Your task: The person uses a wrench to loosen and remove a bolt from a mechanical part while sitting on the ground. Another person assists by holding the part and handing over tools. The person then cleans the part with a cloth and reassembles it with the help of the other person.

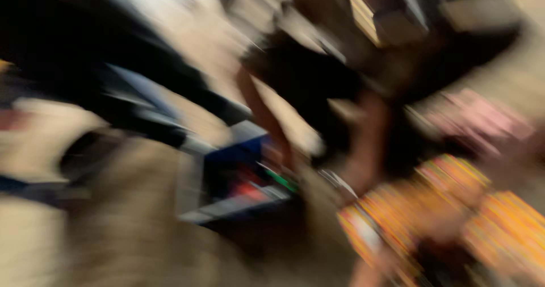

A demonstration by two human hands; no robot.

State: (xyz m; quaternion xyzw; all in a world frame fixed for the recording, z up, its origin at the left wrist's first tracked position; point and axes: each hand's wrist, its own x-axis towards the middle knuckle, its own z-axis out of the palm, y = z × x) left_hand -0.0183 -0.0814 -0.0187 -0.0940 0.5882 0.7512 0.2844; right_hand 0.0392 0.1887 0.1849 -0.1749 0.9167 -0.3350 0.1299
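Observation:
The head view is smeared by strong motion blur. I cannot pick out either of my hands with any certainty. A person in dark clothing [318,77] fills the upper middle, with two skin-coloured streaks below, likely their arms: one [264,116] slanting down towards a blue box-like shape [238,162], the other [366,151] further right. Orange and yellow patterned fabric [454,213] lies at the lower right; whose it is cannot be told.
Beige blurred shapes [51,133] sit at the left, and a broad beige area [130,219] fills the lower left. A pink patch [482,119] shows at the right. A dark band [85,54] crosses the upper left. Red and green specks [267,182] lie near the blue shape.

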